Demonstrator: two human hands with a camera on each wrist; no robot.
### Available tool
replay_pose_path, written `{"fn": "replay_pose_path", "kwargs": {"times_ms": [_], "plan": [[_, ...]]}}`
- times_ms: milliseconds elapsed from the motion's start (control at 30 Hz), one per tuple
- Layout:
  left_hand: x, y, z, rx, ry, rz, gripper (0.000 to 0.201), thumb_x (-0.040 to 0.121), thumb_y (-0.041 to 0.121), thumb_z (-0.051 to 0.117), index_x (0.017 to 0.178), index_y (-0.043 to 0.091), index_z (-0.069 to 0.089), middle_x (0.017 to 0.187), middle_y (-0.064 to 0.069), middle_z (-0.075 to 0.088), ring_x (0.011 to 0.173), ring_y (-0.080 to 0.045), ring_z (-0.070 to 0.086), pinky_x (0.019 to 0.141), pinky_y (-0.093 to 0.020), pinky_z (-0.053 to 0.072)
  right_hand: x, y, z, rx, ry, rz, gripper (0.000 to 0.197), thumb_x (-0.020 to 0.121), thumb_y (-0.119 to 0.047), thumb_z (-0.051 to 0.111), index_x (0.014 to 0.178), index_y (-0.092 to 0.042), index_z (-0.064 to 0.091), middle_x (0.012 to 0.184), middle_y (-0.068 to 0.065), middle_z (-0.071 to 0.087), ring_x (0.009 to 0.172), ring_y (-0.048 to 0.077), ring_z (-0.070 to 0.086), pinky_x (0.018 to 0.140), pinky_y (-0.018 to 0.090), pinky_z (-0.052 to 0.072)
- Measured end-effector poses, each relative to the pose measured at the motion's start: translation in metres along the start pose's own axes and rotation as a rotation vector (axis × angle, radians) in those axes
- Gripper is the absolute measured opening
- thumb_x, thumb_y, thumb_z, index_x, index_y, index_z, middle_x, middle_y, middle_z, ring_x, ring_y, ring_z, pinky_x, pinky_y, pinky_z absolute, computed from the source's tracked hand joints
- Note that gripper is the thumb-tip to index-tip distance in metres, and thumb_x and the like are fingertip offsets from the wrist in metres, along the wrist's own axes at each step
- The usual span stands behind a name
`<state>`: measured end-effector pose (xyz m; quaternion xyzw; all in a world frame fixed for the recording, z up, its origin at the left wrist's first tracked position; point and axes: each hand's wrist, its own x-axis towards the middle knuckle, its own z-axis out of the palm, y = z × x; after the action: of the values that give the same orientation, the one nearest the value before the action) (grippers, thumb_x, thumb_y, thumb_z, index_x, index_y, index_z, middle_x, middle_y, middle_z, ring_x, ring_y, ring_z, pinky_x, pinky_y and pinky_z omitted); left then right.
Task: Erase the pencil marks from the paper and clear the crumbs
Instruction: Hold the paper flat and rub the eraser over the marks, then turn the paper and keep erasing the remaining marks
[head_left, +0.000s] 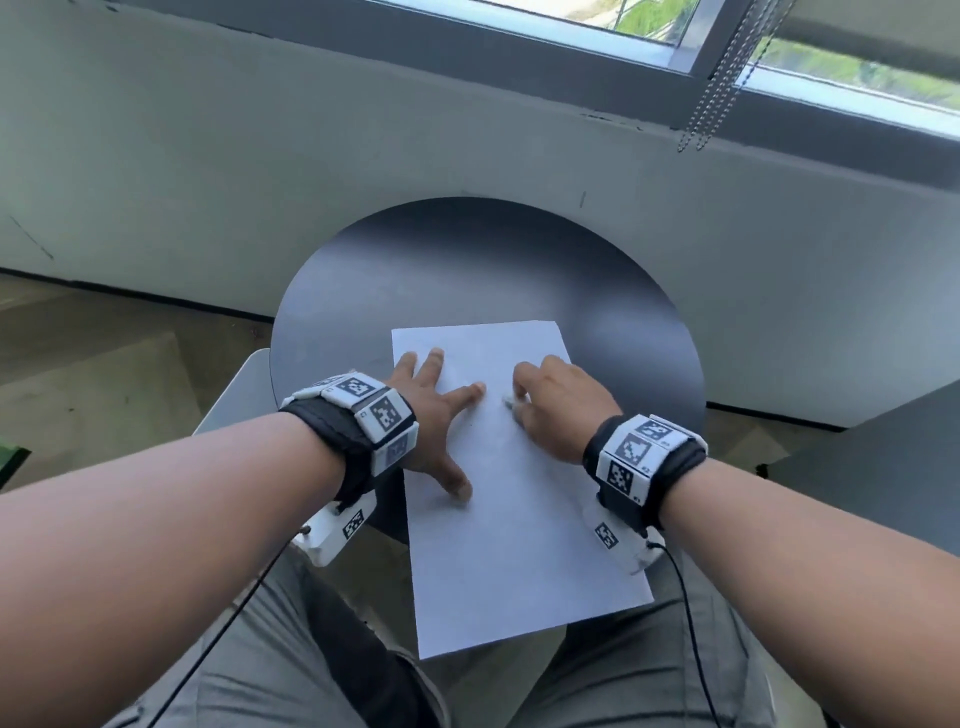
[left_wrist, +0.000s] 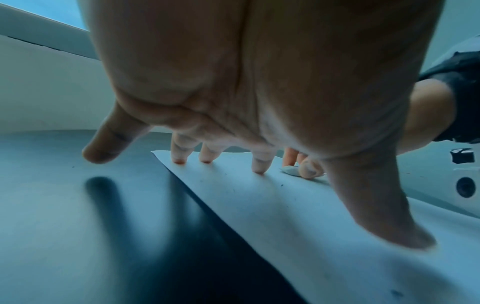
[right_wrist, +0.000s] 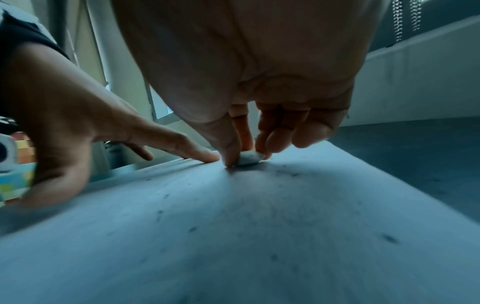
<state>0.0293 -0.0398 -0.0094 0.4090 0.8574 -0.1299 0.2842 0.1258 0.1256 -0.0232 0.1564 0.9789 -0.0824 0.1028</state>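
- Forearms reach in from the near edge of the head view, each with a black wrist strap (head_left: 332, 441) carrying white tagged blocks, and grey trousers (head_left: 291, 649) show below them; the person appears seated close, so both hands work without stretching.
- Beyond the knees stands a round dark bench (head_left: 467, 270), set against a pale wall (head_left: 260, 156) under a window (head_left: 779, 57) with bead chains (head_left: 722, 78) hanging at the right.
- On the bench lies the paper (head_left: 519, 545), a white sheet with its near end hanging past the bench edge over the lap. Any pencil marks are too faint to make out in the head view.
- On the sheet's left part rests the left hand (head_left: 431, 421), fingers (left_wrist: 259, 164) spread wide and straight. Thumb and three fingertips press on the paper, while the little finger hovers off its edge over the bench. I judge this a brace, so that rubbing does not drag or crumple the sheet.
- Just beside it, near the middle of the far half, the right hand (head_left: 556, 410) curls its fingers (right_wrist: 228, 144) down and pinches the eraser (right_wrist: 249, 158) between thumb and fingertips. The low, tight hold probably gives firm pressure on a small spot.
- That eraser is a small, worn white lump touching the paper.
- Smallest are the crumbs (right_wrist: 389, 238), dark specks scattered over the sheet nearer the body. Erasing looks under way, and clearing is not yet done.
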Motion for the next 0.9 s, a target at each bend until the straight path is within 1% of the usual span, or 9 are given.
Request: {"fn": "replay_pose_path", "kwargs": {"times_ms": [133, 200, 400, 533, 600, 667, 733, 800, 900], "plan": [[0.003, -0.003, 0.017, 0.005, 0.072, -0.009, 0.129, 0.053, 0.098, 0.057, 0.153, 0.05, -0.01, 0.166, 0.004, -0.022, 0.153, -0.038, -0.011, 0.106, -0.078, 0.019, -0.037, -0.023, 0.009, -0.029, -0.058, -0.176, 0.021, 0.096, -0.039, 0.043, 0.106, -0.021, 0.05, 0.105, 0.005, 0.047, 0.097, 0.028, 0.048, 0.075, 0.038, 0.045], [0.004, -0.004, 0.022, 0.029, 0.074, -0.007, 0.131, 0.053, 0.099, 0.055, 0.152, 0.05, -0.014, 0.166, 0.004, -0.025, 0.152, -0.038, -0.014, 0.106, -0.079, 0.017, -0.044, -0.027, 0.012, -0.034, -0.071, -0.198, 0.021, 0.097, -0.038, 0.041, 0.107, -0.021, 0.048, 0.105, 0.005, 0.047, 0.095, 0.027, 0.049, 0.07, 0.036, 0.042], [0.004, -0.013, 0.017, 0.01, 0.055, 0.01, 0.128, 0.053, 0.099, 0.056, 0.15, 0.055, -0.014, 0.166, 0.002, -0.025, 0.153, -0.036, -0.016, 0.109, -0.079, 0.008, -0.001, 0.036, -0.002, 0.02, -0.026, 0.163, 0.022, 0.097, -0.04, 0.039, 0.1, -0.018, 0.045, 0.105, 0.008, 0.048, 0.093, 0.032, 0.054, 0.085, 0.043, 0.048], [-0.003, -0.034, 0.02, -0.012, 0.066, 0.005, 0.12, 0.059, 0.099, 0.048, 0.153, 0.053, -0.01, 0.167, -0.001, -0.023, 0.155, -0.032, -0.015, 0.117, -0.071, 0.002, 0.004, 0.075, -0.006, 0.071, 0.049, 0.298, 0.024, 0.097, -0.042, 0.043, 0.098, -0.019, 0.049, 0.106, 0.008, 0.05, 0.09, 0.032, 0.054, 0.084, 0.041, 0.047], [-0.01, -0.047, 0.026, -0.059, 0.11, -0.017, 0.109, 0.066, 0.099, 0.038, 0.154, 0.053, -0.006, 0.168, -0.001, -0.02, 0.155, -0.028, -0.014, 0.119, -0.067, 0.003, 0.004, 0.087, -0.006, 0.15, 0.064, 0.345, 0.022, 0.096, -0.044, 0.047, 0.101, -0.022, 0.051, 0.11, 0.007, 0.051, 0.091, 0.029, 0.055, 0.084, 0.037, 0.046], [-0.016, -0.059, 0.033, -0.094, 0.148, -0.069, 0.105, 0.071, 0.096, 0.037, 0.155, 0.053, -0.008, 0.167, -0.002, -0.023, 0.155, -0.027, -0.015, 0.12, -0.064, 0.003, 0.0, 0.09, -0.005, 0.218, 0.077, 0.356, 0.026, 0.094, -0.048, 0.049, 0.108, -0.026, 0.051, 0.114, 0.005, 0.048, 0.097, 0.026, 0.054, 0.089, 0.038, 0.046], [-0.022, -0.07, 0.04, -0.124, 0.187, -0.15, 0.111, 0.071, 0.094, 0.045, 0.153, 0.052, -0.017, 0.165, -0.002, -0.028, 0.155, -0.028, -0.017, 0.121, -0.063, 0.004, -0.008, 0.08, -0.007, 0.243, 0.152, 0.336, 0.028, 0.093, -0.045, 0.052, 0.114, -0.027, 0.052, 0.116, 0.002, 0.045, 0.106, 0.026, 0.051, 0.093, 0.04, 0.045], [-0.03, -0.082, 0.045, -0.177, 0.236, -0.264, 0.122, 0.064, 0.095, 0.051, 0.152, 0.05, -0.021, 0.166, -0.001, -0.027, 0.155, -0.029, -0.014, 0.121, -0.062, 0.01, -0.02, 0.058, -0.008, 0.279, 0.198, 0.236, 0.025, 0.092, -0.038, 0.055, 0.114, -0.027, 0.055, 0.111, -0.001, 0.047, 0.106, 0.021, 0.052, 0.093, 0.039, 0.045], [-0.041, -0.099, 0.047, -0.399, 0.312, -0.433, 0.13, 0.064, 0.085, 0.067, 0.157, 0.04, -0.012, 0.168, -0.008, -0.008, 0.153, -0.033, 0.013, 0.114, -0.056, 0.028, -0.04, 0.016, 0.002, 0.315, 0.029, 0.026, 0.023, 0.089, -0.04, 0.056, 0.11, -0.031, 0.059, 0.099, -0.013, 0.049, 0.098, 0.012, 0.053, 0.091, 0.036, 0.046]]}}
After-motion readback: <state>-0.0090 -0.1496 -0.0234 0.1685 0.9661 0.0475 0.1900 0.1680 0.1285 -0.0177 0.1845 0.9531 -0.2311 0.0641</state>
